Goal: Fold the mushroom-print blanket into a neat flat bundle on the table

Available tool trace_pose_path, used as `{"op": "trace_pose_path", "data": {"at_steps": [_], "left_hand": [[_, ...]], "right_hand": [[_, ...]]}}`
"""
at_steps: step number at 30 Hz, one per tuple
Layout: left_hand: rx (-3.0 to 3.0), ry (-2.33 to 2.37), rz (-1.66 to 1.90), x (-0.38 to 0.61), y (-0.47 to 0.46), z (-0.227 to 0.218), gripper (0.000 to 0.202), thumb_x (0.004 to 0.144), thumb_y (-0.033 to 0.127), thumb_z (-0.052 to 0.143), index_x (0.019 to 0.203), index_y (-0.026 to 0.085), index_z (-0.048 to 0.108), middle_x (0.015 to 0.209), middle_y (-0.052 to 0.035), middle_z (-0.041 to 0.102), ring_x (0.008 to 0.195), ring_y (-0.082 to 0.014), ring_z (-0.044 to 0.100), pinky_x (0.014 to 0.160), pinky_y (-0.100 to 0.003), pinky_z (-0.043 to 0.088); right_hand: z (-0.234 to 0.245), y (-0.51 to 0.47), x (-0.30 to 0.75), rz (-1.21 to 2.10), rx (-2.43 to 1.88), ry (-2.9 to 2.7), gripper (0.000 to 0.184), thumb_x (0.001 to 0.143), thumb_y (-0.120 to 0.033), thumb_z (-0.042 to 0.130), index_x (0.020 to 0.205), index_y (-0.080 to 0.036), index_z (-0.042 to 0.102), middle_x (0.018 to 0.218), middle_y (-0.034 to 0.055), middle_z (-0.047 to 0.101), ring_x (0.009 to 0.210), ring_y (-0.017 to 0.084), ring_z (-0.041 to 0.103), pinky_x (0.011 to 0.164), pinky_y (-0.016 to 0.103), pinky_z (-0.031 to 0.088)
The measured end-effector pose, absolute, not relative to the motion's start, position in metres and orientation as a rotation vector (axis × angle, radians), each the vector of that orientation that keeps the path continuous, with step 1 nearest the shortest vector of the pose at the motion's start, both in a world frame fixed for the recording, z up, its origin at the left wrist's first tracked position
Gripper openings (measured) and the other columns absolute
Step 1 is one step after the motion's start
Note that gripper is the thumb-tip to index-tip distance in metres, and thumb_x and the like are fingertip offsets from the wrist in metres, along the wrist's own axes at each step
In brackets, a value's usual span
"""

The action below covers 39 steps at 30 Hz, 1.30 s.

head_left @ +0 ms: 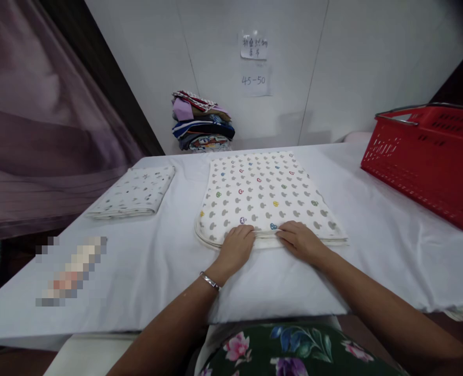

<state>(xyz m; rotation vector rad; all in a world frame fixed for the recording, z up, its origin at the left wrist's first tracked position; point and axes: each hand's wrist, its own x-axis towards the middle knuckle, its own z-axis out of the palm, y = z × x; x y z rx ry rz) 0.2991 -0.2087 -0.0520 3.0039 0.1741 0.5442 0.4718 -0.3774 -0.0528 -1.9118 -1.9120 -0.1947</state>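
Observation:
In front of me a white cloth [263,193] printed with grey mushrooms, and a few coloured ones, lies folded in layers on the table. Both hands are at its near edge. My left hand [237,245], with a bracelet at the wrist, has its fingers closed over the edge left of the middle. A short way to the right, my right hand [300,241] pinches the same edge. Both thumbs are mostly hidden. Between the hands the top layers bunch slightly at the edge. The cloth's far side lies flat.
A white sheet covers the table [157,271]. A second folded cloth [141,190] lies at the left, with a blurred-out object [72,271] nearer me. Piled fabrics [203,122] stand against the back wall. On the right is a red basket [427,156]. Paper notes [255,47] hang on the wall.

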Motion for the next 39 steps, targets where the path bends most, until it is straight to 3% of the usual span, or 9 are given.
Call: {"op": "trace_pose_path", "data": {"at_steps": [6, 11, 21, 29, 32, 36, 39], "left_hand": [[2.923, 0.183, 0.674, 0.297, -0.208, -0.049, 0.017, 0.09, 0.016, 0.039, 0.088, 0.018, 0.056, 0.1, -0.0059, 0.058, 0.094, -0.0179, 0.05, 0.082, -0.035, 0.043], [2.952, 0.137, 0.733, 0.292, -0.209, -0.049, 0.018, 0.09, 0.015, 0.039, 0.088, 0.017, 0.056, 0.101, -0.0075, 0.058, 0.097, -0.0192, 0.05, 0.083, -0.036, 0.043], [3.134, -0.045, 0.572, 0.284, -0.216, -0.05, 0.023, 0.088, 0.009, 0.038, 0.083, 0.017, 0.058, 0.105, -0.0072, 0.058, 0.099, -0.0206, 0.049, 0.082, -0.037, 0.04], [3.122, -0.051, 0.489, 0.283, -0.215, -0.052, 0.024, 0.089, 0.01, 0.035, 0.084, 0.018, 0.057, 0.096, -0.0062, 0.057, 0.09, -0.0189, 0.048, 0.077, -0.036, 0.038], [3.112, -0.059, 0.472, 0.284, -0.214, -0.054, 0.024, 0.088, 0.008, 0.036, 0.084, 0.018, 0.057, 0.088, -0.0057, 0.056, 0.084, -0.0183, 0.047, 0.074, -0.035, 0.037], [3.12, -0.058, 0.467, 0.284, -0.213, -0.055, 0.022, 0.086, 0.006, 0.037, 0.082, 0.017, 0.055, 0.083, -0.005, 0.055, 0.081, -0.0186, 0.046, 0.075, -0.035, 0.037], [3.121, -0.059, 0.499, 0.284, -0.212, -0.056, 0.021, 0.085, 0.005, 0.037, 0.081, 0.017, 0.054, 0.083, -0.0051, 0.055, 0.081, -0.0188, 0.047, 0.074, -0.035, 0.036]], "right_hand": [[-0.054, -0.374, 0.47, -0.311, -1.916, -1.889, 0.024, 0.092, -0.019, 0.04, 0.096, -0.019, 0.063, 0.109, 0.0107, 0.06, 0.099, 0.023, 0.052, 0.077, 0.038, 0.046], [-0.048, -0.381, 0.469, -0.349, -1.861, -1.911, 0.026, 0.091, -0.012, 0.038, 0.098, -0.018, 0.062, 0.104, 0.0098, 0.061, 0.097, 0.022, 0.054, 0.077, 0.038, 0.047], [-0.056, -0.393, 0.462, -0.342, -1.923, -1.98, 0.027, 0.092, -0.012, 0.037, 0.083, -0.018, 0.061, 0.111, 0.0085, 0.059, 0.107, 0.024, 0.049, 0.082, 0.04, 0.044], [-0.059, -0.393, 0.46, -0.307, -1.96, -1.982, 0.027, 0.092, -0.014, 0.035, 0.086, -0.018, 0.061, 0.09, 0.0075, 0.061, 0.079, 0.019, 0.052, 0.069, 0.033, 0.041], [-0.06, -0.393, 0.46, -0.339, -1.968, -1.99, 0.028, 0.091, -0.011, 0.035, 0.091, -0.018, 0.062, 0.087, 0.0076, 0.061, 0.078, 0.02, 0.051, 0.068, 0.033, 0.04], [-0.063, -0.393, 0.462, -0.384, -1.93, -1.964, 0.029, 0.091, -0.011, 0.038, 0.112, -0.018, 0.056, 0.089, 0.0073, 0.061, 0.079, 0.02, 0.051, 0.069, 0.032, 0.04], [-0.062, -0.393, 0.462, -0.431, -1.914, -1.988, 0.027, 0.092, -0.012, 0.037, 0.107, -0.017, 0.058, 0.088, 0.0078, 0.062, 0.078, 0.02, 0.051, 0.068, 0.032, 0.04]]}}
